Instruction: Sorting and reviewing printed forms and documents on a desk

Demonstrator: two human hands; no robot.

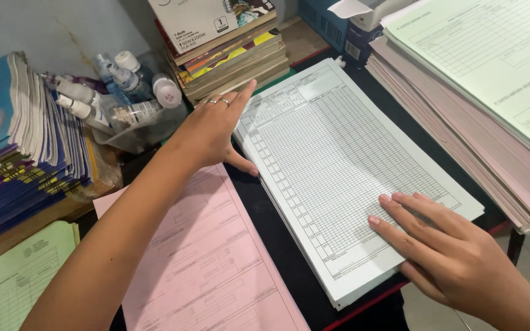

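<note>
I watch two bare hands square up a thick stack of white ruled forms [338, 178] lying on a dark desktop [277, 245]. The left hand [213, 132] is spread open, clamping nothing, its fingers laid along the stack's far left edge and the thumb touching the near left side; the right hand [449, 251] lies flat and open, fingertips pressing the top sheet near its lower right corner. By my reading, the step in hand is aligning or steadying the pile, and any next move would call for keeping both palms flat so the top sheet does not slide off the ones beneath. Just left of the left thumb, across a narrow strip of bare desk, lies a pile of pink forms [210, 263]. Beyond the left fingertips sit a clear tub of small glue bottles [124, 104] and a stack of books [228, 49], leaving little room that way. To the right of the right hand rises a tall stack of pink and pale green sheets [473, 92], close to the white pile's far corner. The lower right corner overhangs the desk's red-trimmed edge [375, 300], beside the right wrist, where open floor gives the only free room.
</note>
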